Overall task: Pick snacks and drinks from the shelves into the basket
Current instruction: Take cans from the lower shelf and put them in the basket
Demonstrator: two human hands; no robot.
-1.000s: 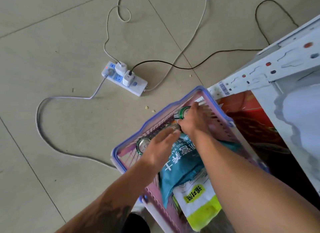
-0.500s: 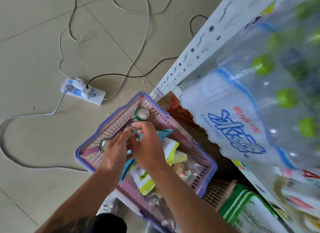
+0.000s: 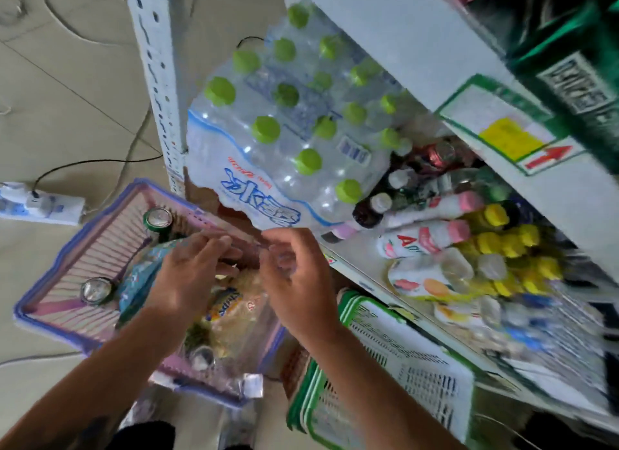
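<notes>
The pink basket with a blue rim [image 3: 72,262] sits on the floor at lower left. Inside it stand two cans [image 3: 158,219] [image 3: 96,290], a blue snack bag [image 3: 139,278] and clear snack packets [image 3: 234,312]. My left hand [image 3: 189,275] hovers over the blue bag with fingers spread, holding nothing. My right hand [image 3: 294,278] is raised above the basket's right edge, fingers loosely curled and empty. On the shelf to the right lie a shrink-wrapped pack of green-capped water bottles [image 3: 288,127], pink-capped bottles [image 3: 432,238] and yellow-capped bottles [image 3: 509,245].
A white perforated shelf post [image 3: 157,81] rises just behind the basket. A green-and-white crate [image 3: 385,376] sits under the shelf at lower right. A white power strip [image 3: 40,205] with cables lies on the tiled floor at left.
My view has swung up and right toward the shelves. Both hands have lifted off the cans and items in the basket and come apart, the right one rising toward the shelf.
</notes>
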